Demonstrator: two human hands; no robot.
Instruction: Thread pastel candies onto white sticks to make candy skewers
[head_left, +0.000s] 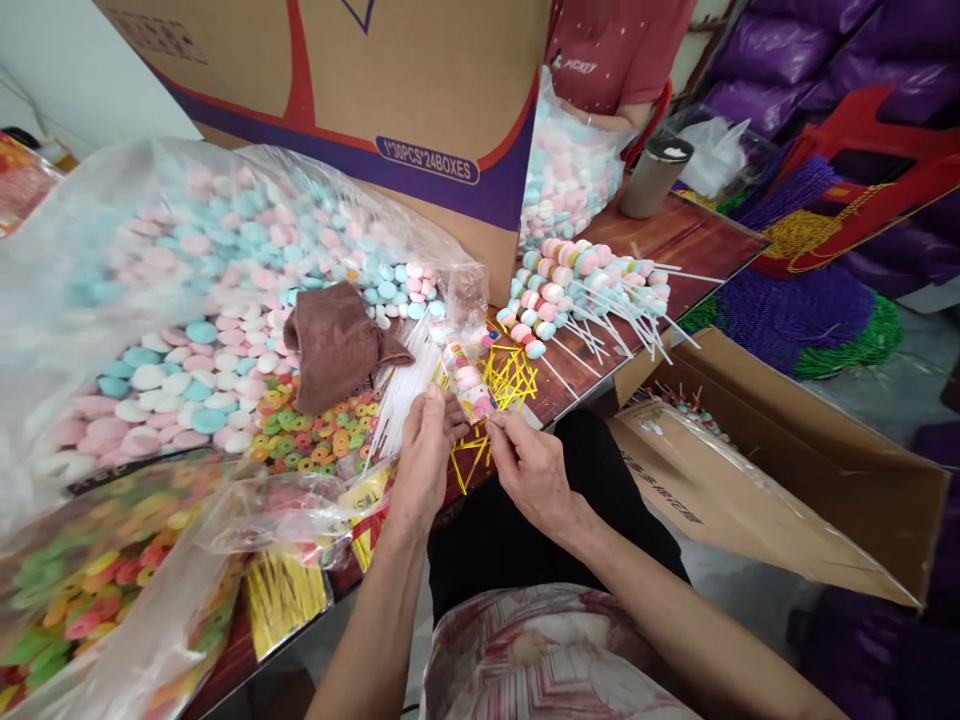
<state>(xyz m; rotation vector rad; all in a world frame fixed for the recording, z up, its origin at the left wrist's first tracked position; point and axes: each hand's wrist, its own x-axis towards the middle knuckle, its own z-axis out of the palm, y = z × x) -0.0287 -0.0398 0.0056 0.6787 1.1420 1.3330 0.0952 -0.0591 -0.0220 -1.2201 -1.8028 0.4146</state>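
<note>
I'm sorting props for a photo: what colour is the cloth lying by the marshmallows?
The cloth is brownish mauve, seen best in the head view.

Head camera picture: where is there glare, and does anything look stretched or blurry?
In the head view, pale glare streaks the bag of candy rings, which looks soft, and glints on the purple sacks; the right forearm looks stretched, probably by a wide lens.
</note>
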